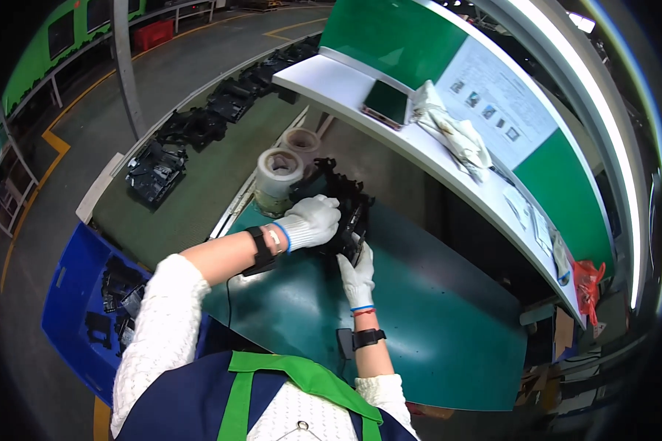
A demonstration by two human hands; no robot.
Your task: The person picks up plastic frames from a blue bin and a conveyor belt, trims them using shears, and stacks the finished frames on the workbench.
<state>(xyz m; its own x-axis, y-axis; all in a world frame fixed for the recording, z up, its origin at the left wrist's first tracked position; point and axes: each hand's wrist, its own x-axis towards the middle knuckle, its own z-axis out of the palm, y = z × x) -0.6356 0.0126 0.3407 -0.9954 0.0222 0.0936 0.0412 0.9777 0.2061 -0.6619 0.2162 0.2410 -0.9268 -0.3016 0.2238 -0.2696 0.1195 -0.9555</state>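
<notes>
A black moulded plastic assembly [354, 208] with many brackets and openings is tilted up over the green work table [434, 316]. My right hand [358, 278], in a white knit glove, grips its near lower end, thumb on one side and fingers on the other. Against the assembly's left side is my left hand [312, 220], also gloved, with its fingers curled into a closed shape. The back of that hand hides whatever lies between its fingers. Beside it on the left stand rolls of clear tape [279, 165].
Several similar black assemblies [154, 173] line the conveyor belt [221, 165] at the left. A blue bin [66, 294] with black parts stands near left. Above the table's far side runs a white shelf [331, 87] carrying a phone [387, 103] and a cloth glove [452, 132].
</notes>
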